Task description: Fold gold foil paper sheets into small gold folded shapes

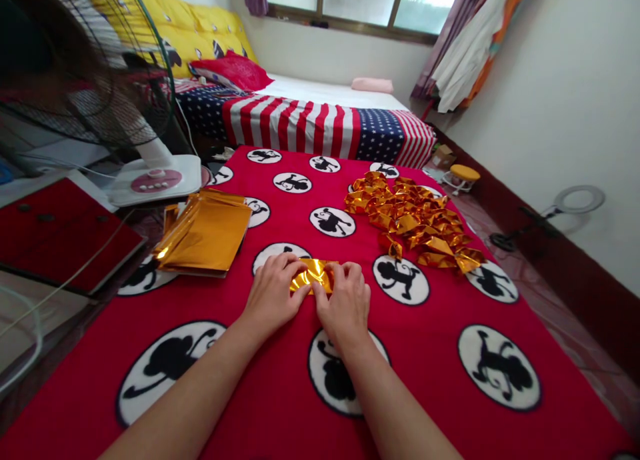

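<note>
A small strip of shiny gold foil paper point(315, 273) lies on the red cloth between my hands. My left hand point(277, 285) has its fingers curled over the strip's left end, the thumb on its near edge. At the right end, my right hand point(346, 297) grips it in the same way, and the two thumbs almost meet in the middle. To the left lies a stack of flat gold foil sheets point(213, 233). A heap of folded gold foil pieces point(405, 213) is spread at the back right.
The red cloth point(420, 373) with monkey prints covers the table. A standing fan point(155, 173) is at the left beside a dark red panel point(65, 230). Behind is a bed point(310, 123); a yellow stool point(465, 173) and a ring light point(580, 200) stand at the right.
</note>
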A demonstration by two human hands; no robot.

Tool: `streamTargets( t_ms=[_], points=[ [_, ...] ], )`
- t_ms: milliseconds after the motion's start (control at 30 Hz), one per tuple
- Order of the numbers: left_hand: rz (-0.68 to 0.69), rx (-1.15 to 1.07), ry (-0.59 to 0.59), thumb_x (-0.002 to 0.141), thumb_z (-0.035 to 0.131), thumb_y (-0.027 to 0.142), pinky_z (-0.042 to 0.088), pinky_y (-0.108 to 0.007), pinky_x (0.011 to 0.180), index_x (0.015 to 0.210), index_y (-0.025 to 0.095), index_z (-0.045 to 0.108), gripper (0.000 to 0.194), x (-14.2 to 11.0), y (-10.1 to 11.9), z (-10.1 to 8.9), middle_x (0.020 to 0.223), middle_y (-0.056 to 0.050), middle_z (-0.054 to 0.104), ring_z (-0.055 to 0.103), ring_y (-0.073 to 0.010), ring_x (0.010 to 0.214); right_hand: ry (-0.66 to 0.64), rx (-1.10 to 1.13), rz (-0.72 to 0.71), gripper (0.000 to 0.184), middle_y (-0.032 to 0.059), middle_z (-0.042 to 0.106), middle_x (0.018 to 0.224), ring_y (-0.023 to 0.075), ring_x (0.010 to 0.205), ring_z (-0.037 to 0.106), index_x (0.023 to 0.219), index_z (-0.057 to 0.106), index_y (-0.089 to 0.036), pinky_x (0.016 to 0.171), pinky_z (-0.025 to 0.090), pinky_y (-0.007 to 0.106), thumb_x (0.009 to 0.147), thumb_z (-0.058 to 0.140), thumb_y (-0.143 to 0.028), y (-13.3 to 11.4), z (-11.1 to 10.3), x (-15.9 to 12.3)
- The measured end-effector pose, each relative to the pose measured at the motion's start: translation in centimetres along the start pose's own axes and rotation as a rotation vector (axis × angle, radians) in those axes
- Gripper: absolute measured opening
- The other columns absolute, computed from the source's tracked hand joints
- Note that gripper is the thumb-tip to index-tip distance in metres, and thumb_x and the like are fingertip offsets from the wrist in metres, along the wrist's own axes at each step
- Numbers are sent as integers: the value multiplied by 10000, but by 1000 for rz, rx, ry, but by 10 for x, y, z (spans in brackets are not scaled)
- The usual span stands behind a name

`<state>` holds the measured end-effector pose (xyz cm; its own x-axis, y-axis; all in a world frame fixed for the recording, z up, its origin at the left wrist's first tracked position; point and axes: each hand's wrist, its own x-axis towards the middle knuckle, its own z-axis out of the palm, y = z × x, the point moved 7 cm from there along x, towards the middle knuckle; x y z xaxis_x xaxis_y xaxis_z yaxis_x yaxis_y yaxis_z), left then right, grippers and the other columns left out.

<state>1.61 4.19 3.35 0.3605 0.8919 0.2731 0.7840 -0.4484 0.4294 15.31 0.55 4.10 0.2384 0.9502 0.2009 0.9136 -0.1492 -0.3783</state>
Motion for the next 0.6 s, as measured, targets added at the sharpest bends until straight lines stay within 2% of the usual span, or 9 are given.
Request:
streamTargets(
  t_ms=[167,367,467,600],
  points=[
    [-9,-23,-12,809,642,247,431,-434,998,1077,226,635,268,1,-5,2,1197,-57,597,513,-264,1128,-26,49,-19,321,81,515,1184,249,1079,526,1195,608,-288,836,400,363,881,559,-248,10,2,-3],
    [-5,-89,-46,815,540,85,423,-421,1019,1094,242,644,337,2,-12,4,1207,-39,605,514,-237,1140,-53,56,-39,390,87,525,1194,241,1077,534,1211,625,-307,812,407,349,883,486,-147,15,1,-1],
    [-17,-103,-37,844,525,115,419,-422,1020,1079,241,656,298,2,-14,4,1189,-35,614,519,-231,1135,-49,60,-44,394,86,530,1190,240,1071,535,1214,628,-306,806,407,347,886,480,-144,15,2,-1],
    [-31,-102,-18,842,583,202,421,-430,1007,1055,245,665,232,3,-15,4,1163,-36,623,531,-241,1119,-27,51,-48,404,80,540,1180,234,1056,538,1200,638,-301,798,409,341,879,477,-117,15,3,-1]
  ],
)
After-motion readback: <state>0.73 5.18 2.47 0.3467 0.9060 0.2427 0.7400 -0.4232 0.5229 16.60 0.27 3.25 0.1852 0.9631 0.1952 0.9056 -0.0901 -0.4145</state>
